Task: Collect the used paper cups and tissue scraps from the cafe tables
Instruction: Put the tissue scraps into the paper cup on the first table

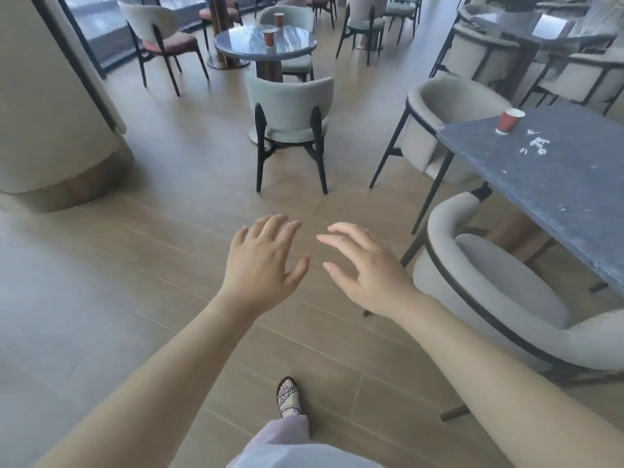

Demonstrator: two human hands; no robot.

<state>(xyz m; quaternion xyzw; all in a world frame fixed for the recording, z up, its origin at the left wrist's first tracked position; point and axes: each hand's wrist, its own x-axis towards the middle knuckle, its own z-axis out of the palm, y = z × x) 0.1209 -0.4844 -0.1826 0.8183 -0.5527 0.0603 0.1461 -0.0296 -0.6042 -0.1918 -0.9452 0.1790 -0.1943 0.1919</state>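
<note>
A red paper cup (509, 120) stands near the left corner of the dark rectangular table (553, 184) on the right, with white tissue scraps (537, 143) scattered just beside it. Two more red cups (269, 37) (278, 19) stand on the round table (290, 49) farther ahead. My left hand (263, 261) and my right hand (366, 271) hover over the floor in the middle of the view, fingers spread, holding nothing, well short of either table.
A grey armchair (499, 298) sits between me and the rectangular table, another (449, 119) at its far end. A grey chair (290, 126) stands before the round table. A wide pillar (50, 103) rises at left. Wood-look floor stretches ahead.
</note>
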